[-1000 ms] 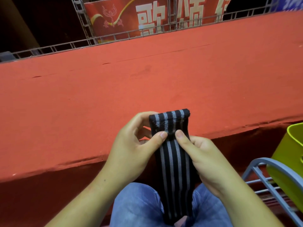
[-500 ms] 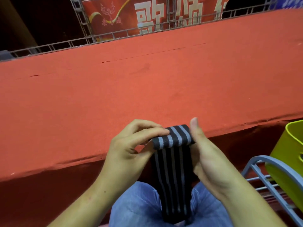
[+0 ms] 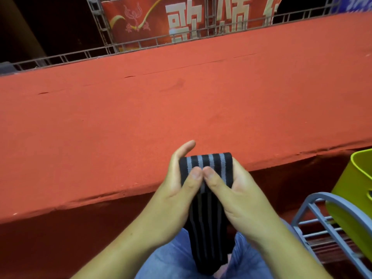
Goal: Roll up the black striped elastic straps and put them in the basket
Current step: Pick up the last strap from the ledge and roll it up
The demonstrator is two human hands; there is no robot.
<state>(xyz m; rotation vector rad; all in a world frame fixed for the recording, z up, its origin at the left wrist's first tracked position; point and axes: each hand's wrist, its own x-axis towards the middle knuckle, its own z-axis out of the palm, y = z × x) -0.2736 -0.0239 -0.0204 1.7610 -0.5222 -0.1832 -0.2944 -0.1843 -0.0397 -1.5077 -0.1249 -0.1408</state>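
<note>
A black elastic strap with grey stripes (image 3: 207,164) is partly rolled at its top end, and its loose tail (image 3: 209,234) hangs down over my lap. My left hand (image 3: 177,190) and my right hand (image 3: 239,194) hold the small roll between them, just in front of the red ledge. Both thumbs press side by side on the front of the roll, with the fingers wrapped behind it. The yellow-green basket (image 3: 354,198) sits at the right edge, well apart from the strap.
A wide red carpeted ledge (image 3: 181,101) runs across in front of me. A grey metal rack (image 3: 322,224) stands at lower right under the basket. Metal truss railing (image 3: 141,43) and a red banner (image 3: 181,19) lie beyond. My jeans (image 3: 171,262) show below.
The roll has been turned further and grown thicker. Both thumbs have come back onto its front, meeting at the middle, where half a second ago the right hand was held flat beside it.
</note>
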